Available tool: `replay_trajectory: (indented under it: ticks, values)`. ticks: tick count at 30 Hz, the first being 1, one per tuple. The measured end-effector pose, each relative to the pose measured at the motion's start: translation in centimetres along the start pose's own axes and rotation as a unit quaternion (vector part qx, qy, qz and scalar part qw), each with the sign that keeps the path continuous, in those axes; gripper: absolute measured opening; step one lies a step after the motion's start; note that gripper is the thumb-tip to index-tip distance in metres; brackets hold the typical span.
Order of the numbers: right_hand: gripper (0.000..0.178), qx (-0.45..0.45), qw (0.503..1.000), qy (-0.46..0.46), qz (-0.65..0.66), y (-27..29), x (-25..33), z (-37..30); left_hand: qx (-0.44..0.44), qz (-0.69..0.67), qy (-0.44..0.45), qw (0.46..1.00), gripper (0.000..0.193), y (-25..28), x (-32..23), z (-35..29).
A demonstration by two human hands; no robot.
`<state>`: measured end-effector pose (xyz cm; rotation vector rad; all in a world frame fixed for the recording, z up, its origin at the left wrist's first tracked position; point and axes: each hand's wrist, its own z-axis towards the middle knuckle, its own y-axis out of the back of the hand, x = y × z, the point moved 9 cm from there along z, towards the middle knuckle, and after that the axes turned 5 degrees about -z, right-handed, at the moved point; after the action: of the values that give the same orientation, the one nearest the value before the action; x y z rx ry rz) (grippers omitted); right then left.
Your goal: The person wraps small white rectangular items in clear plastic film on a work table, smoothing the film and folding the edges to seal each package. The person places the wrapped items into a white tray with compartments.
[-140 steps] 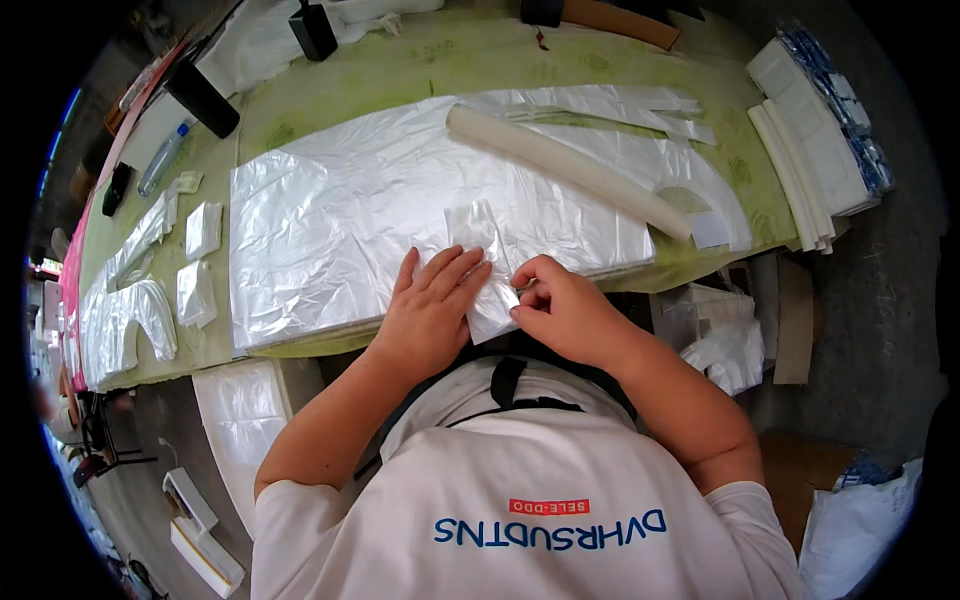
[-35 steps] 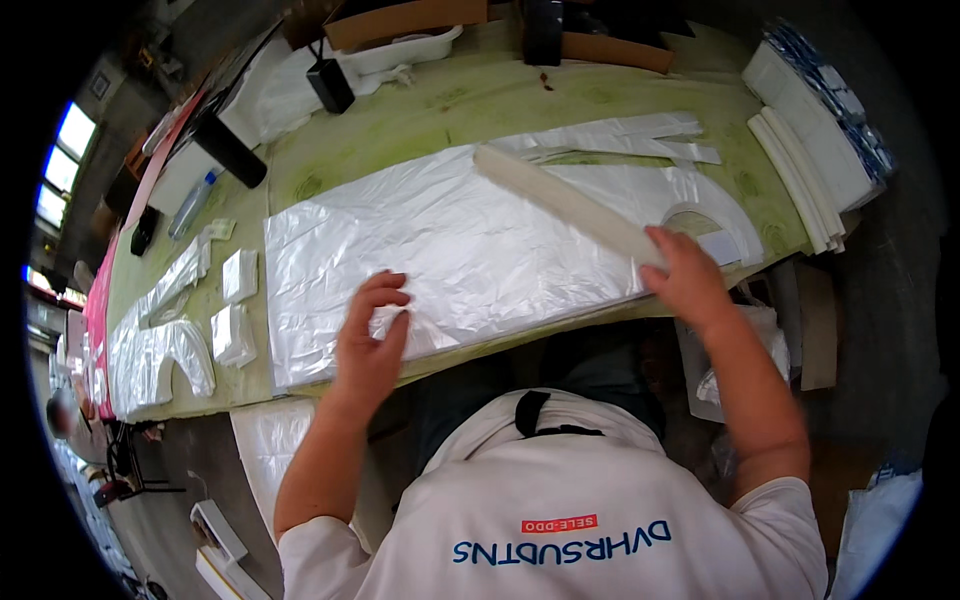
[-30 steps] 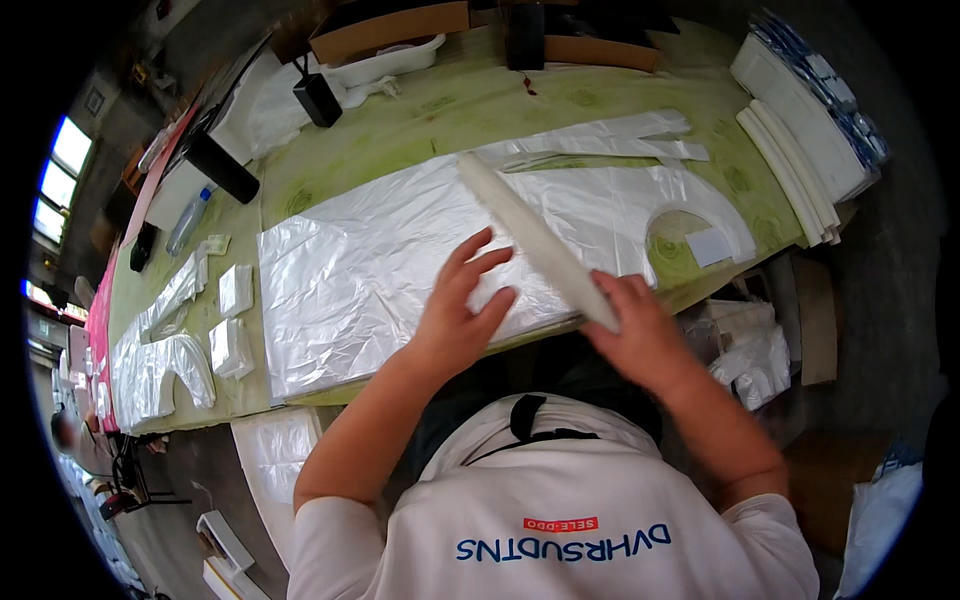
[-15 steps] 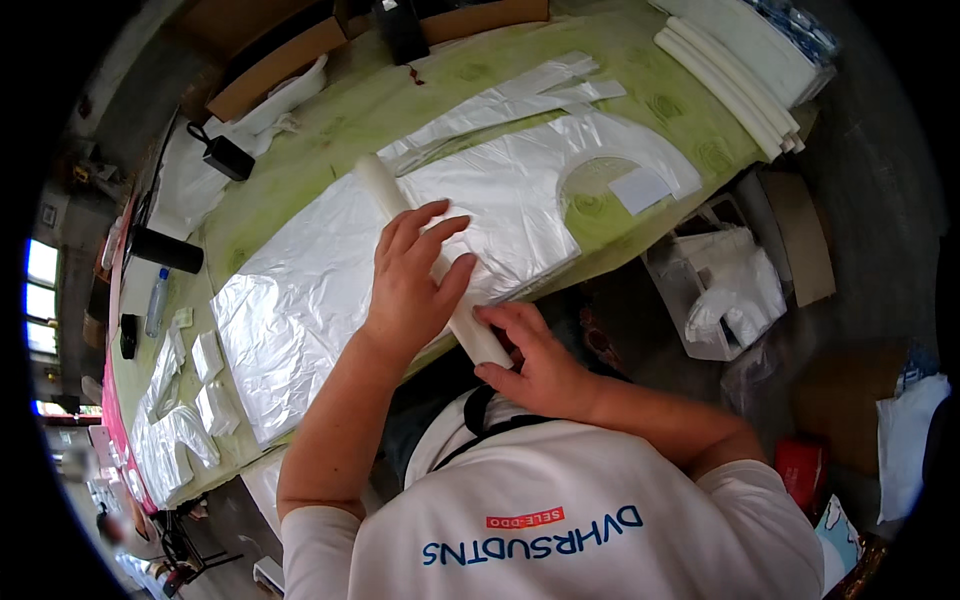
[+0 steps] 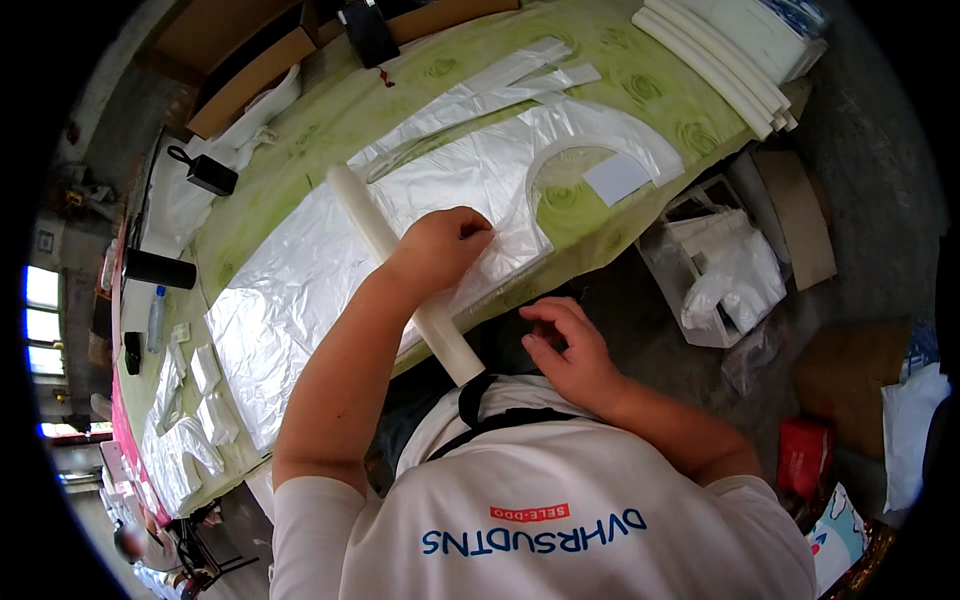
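Observation:
A shiny white plastic sheet (image 5: 300, 270) lies spread on the table, with a rounded cut-out at its right end and long strips at the far side. Across it, slanting toward my waist, rests a white roll (image 5: 365, 215); its near end overhangs the table edge. My left hand (image 5: 445, 250) is past the roll on its right side, its forearm crossing over it. The fingers are bent together in a pinch at the plastic sheet, though the fingertips are partly hidden. My right hand (image 5: 575, 355) hangs off the near edge, fingers curved and apart from the thumb, holding nothing visible.
A white card (image 5: 615, 179) lies in the cut-out. White rolls (image 5: 715, 65) are stacked at the far right of the green patterned tablecloth (image 5: 440, 68). Black boxes (image 5: 160, 269) and a bottle (image 5: 157, 318) stand left. Right of the table is a bin with plastic (image 5: 735, 270).
My left hand has left the roll and moved right onto the plastic sheet, closing its fingers. My right hand has let go of the roll and drawn away to the right.

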<state>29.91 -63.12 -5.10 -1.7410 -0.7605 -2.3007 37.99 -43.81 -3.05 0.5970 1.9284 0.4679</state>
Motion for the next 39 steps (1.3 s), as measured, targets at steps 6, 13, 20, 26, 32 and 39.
replay_trajectory:
  ticks: [6,13,20,26,32,39]
  values:
    - [0.031,-0.048,0.953,0.249,-0.165,1.5,5.3,4.3,-0.078,-0.077,-0.052,0.993,0.024,1.8,1.1,-0.5]
    - [0.056,-0.1,0.903,0.1,-0.406,2.0,-1.6,17.7,-0.072,-0.032,-0.049,0.996,0.022,2.0,0.4,-0.9]
    - [0.074,-0.147,0.895,0.139,-0.397,3.2,-0.6,17.7,-0.205,-0.184,-0.068,0.959,0.048,4.7,-1.6,2.5]
    - [0.068,-0.112,0.907,0.175,-0.366,2.4,-0.9,17.8,-0.111,-0.184,-0.005,0.977,0.066,4.1,-4.4,8.7]
    - [0.039,-0.115,0.939,0.115,-0.302,3.4,-2.3,18.5,-0.152,-0.273,-0.012,0.95,0.071,3.5,-3.3,11.4]
    - [0.023,-0.052,0.934,0.21,-0.286,2.4,-1.6,18.4,-0.128,-0.036,-0.061,0.989,0.054,2.6,-4.6,13.7]
